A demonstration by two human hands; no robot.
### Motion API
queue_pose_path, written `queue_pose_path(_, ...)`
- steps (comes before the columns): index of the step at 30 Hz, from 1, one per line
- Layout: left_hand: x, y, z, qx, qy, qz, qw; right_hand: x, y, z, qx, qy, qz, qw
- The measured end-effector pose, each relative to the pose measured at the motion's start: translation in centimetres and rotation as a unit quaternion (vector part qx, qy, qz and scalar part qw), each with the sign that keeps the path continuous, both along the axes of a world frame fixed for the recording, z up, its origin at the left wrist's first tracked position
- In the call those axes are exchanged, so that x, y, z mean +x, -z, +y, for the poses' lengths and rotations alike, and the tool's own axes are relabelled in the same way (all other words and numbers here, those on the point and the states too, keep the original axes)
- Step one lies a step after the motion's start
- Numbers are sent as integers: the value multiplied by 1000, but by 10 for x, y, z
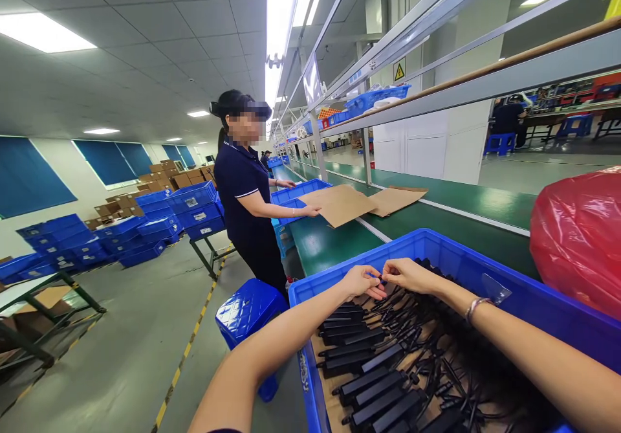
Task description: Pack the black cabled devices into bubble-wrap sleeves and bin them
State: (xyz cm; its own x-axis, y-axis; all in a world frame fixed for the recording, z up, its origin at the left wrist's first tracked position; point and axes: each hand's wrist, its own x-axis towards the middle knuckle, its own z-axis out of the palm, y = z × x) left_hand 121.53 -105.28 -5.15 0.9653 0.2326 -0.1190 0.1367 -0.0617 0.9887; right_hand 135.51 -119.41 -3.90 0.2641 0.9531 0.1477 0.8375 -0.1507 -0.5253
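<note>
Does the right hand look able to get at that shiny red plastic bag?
Probably yes. The right hand is busy close to the left hand, but the bag sits just past the blue bin. Only the bin's side wall seems to stand between, and nothing visible covers the bag.

This is a factory floor with an assembly line. A long green bench (pixel 485 205) runs into the distance under a metal frame (pixel 317 145) and strip lights (pixel 281 19). Blue bins (pixel 194 206) stand stacked on the left, with brown boxes (pixel 162 171) behind them. Yellow-and-black tape (pixel 194 345) marks the floor. A warning sign (pixel 399 70) hangs on the far right wall, and in the near bin (pixel 533 310) lie many black cabled parts (pixel 383 394).
</note>
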Motion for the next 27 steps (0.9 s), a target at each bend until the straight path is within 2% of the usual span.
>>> queue_pose_path(7,2,4,3,1,17,2,1000,0,1,-1,3,-52,12,999)
queue_pose_path(12,3,7,6,29,35,1,999,-7,1,-1,-21,-65,-9,998)
queue_pose_path(16,4,7,7,86,42,13,995,-10,-4,-2,-40,-52,-46,997)
queue_pose_path(19,6,5,6,161,24,28,986,-5,-10,-5,-44,-17,-82,995)
queue_pose_path(23,2,0,4,305,13,63,950,3,-17,-10,-59,33,-126,990)
queue_pose_path(27,-9,-8,1,467,45,107,876,2,-21,-15,-86,54,-164,981)
